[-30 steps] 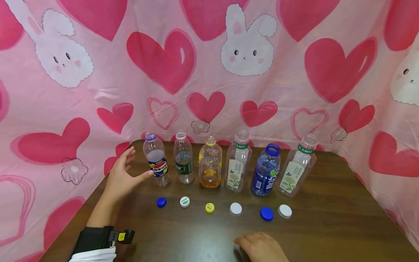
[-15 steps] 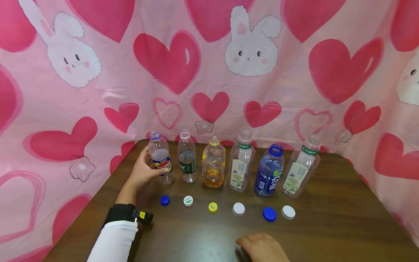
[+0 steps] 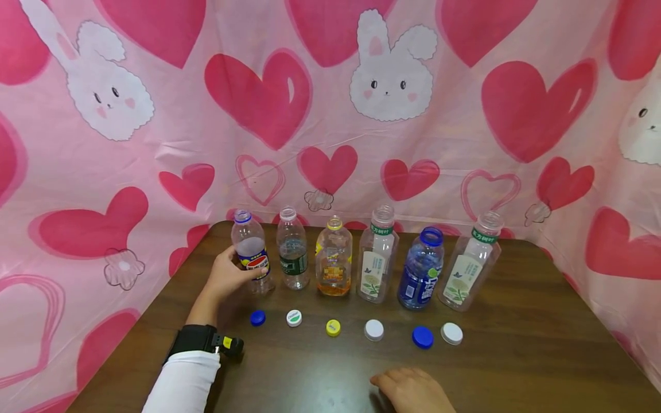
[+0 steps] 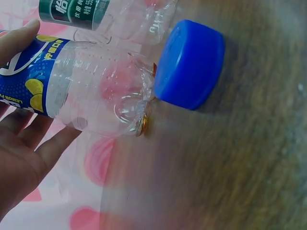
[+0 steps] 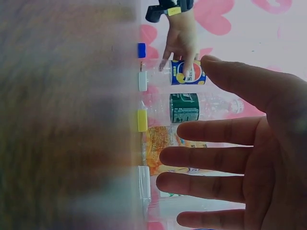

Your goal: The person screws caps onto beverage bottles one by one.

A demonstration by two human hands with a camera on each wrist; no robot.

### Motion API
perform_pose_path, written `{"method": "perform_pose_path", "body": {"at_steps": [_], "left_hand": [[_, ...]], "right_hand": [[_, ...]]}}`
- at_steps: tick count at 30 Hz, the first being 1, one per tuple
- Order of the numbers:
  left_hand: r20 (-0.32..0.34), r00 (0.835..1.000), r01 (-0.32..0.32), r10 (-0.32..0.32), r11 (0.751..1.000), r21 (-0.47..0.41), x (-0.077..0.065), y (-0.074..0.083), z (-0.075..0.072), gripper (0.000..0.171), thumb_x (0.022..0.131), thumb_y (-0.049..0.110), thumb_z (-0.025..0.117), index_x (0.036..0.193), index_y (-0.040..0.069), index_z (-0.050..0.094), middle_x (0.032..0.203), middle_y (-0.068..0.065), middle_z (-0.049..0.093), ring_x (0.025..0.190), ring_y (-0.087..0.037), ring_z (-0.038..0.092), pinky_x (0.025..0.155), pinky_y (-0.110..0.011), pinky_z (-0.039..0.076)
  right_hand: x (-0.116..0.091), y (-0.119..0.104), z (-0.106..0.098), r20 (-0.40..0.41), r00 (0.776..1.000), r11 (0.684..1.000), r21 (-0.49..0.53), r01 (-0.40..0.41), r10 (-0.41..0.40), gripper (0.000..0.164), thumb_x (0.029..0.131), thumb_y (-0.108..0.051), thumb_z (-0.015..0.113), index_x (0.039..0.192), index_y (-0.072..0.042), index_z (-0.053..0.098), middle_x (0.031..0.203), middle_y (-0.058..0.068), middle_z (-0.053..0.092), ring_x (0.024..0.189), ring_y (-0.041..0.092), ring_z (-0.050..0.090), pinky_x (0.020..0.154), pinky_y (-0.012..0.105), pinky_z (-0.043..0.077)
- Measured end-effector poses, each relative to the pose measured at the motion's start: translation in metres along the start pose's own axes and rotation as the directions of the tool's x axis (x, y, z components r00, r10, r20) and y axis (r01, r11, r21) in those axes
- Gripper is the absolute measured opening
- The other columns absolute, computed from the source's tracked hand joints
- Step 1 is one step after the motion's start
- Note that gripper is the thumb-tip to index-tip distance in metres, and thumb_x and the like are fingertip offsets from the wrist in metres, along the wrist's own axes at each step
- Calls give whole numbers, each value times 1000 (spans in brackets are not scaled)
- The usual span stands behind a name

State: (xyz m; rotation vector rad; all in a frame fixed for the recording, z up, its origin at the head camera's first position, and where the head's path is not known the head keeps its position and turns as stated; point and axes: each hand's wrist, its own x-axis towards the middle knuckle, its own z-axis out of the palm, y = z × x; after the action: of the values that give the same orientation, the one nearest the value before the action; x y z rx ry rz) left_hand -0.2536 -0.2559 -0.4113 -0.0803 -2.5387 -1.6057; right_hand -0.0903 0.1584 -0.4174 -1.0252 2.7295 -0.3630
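Note:
My left hand (image 3: 225, 279) grips the clear bottle with a blue label (image 3: 251, 244) at the left end of a row. Its thumb lies across the label and its other fingers go round the far side. The bottle stands upright without a cap, a blue ring at its neck. In the left wrist view, a blue cap (image 4: 192, 64) lies on the table near the bottle's base. My right hand (image 3: 413, 391) is low over the front of the table. Its fingers (image 5: 211, 159) are straight and spread in the right wrist view, holding nothing.
Rightward stand a green-labelled bottle (image 3: 293, 252), a yellow-ringed bottle (image 3: 334, 258), a green-necked bottle (image 3: 377, 261), a blue bottle (image 3: 420, 269) and another green-necked bottle (image 3: 469, 264), all uncapped. Before them lie a white-green cap (image 3: 294, 318), a yellow cap (image 3: 333, 328) and several others.
My left hand has moved right, from apart beside the blue-labelled bottle to a grip round it. The right hand has stayed in place.

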Motion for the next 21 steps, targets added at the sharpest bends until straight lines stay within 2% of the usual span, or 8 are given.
{"method": "perform_pose_path", "body": {"at_steps": [3,9,15,21], "left_hand": [[-11,1000,6,-6,1000,2,-1,-2,-3,82,77,38,83,139,4,42,134,-23,53,123,-43,51,100,-54,43],[-33,999,-30,31,999,33,-8,-1,-12,83,75,41,83,139,5,44,132,-22,55,120,-42,54,97,-53,45],[-24,997,-70,73,994,86,-25,17,-14,82,75,42,84,137,5,46,128,-21,58,116,-41,58,94,-53,48],[49,992,-119,117,992,44,-48,37,-6,74,75,34,86,133,8,48,125,-16,59,113,-39,59,90,-51,52]], "right_hand": [[0,-1,0,1,1000,1000,-1,4,-4,59,79,-61,70,116,-15,67,106,-5,67,97,14,63,84,41,53],[0,-1,-2,18,1000,1000,12,-3,3,58,78,-59,71,116,-15,67,106,-6,67,97,14,63,84,41,53],[-1,-3,-2,16,1000,1000,9,-14,14,59,77,-60,72,115,-15,67,104,-6,67,96,14,63,84,42,53],[-1,-5,-3,33,999,999,9,-33,33,60,77,-59,73,116,-15,67,107,-4,67,99,17,63,85,44,52]]}}
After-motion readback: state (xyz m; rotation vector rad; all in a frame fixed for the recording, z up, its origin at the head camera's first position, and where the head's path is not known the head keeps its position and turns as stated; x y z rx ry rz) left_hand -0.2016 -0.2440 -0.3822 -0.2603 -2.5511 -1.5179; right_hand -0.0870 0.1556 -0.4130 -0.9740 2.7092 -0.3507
